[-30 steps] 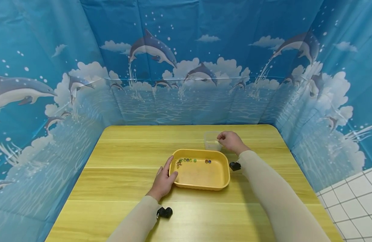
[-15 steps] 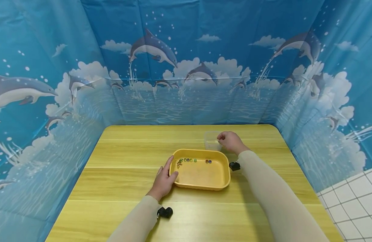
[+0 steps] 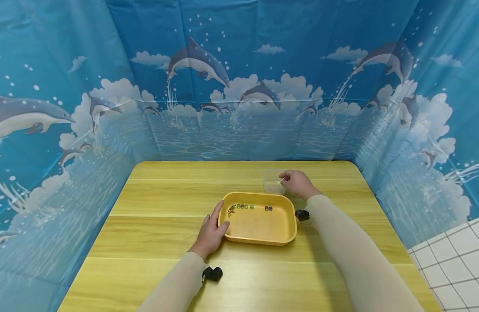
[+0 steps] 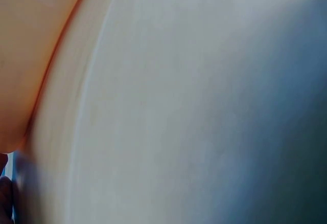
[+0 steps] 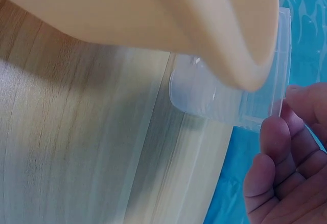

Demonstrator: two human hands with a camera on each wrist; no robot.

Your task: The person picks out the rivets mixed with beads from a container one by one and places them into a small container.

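The landmark is the yellow rectangular plastic tray. The left hand grips the tray's left end, thumb over the rim. Inside the tray, small round multicoloured glass-like marbles lie along the far wall, and a cluster of tiny gold-coloured pieces lies at the left end. The clear plastic open-topped container stands just beyond the tray's far wall, right of centre. The right hand is at the container's rim, thumb and forefinger close together; whether they pinch the rim or a small item cannot be told. Step in hand, as judged: fingertip work at the container. The next move calls for a secure fingertip hold and clearance over the tray's far wall.
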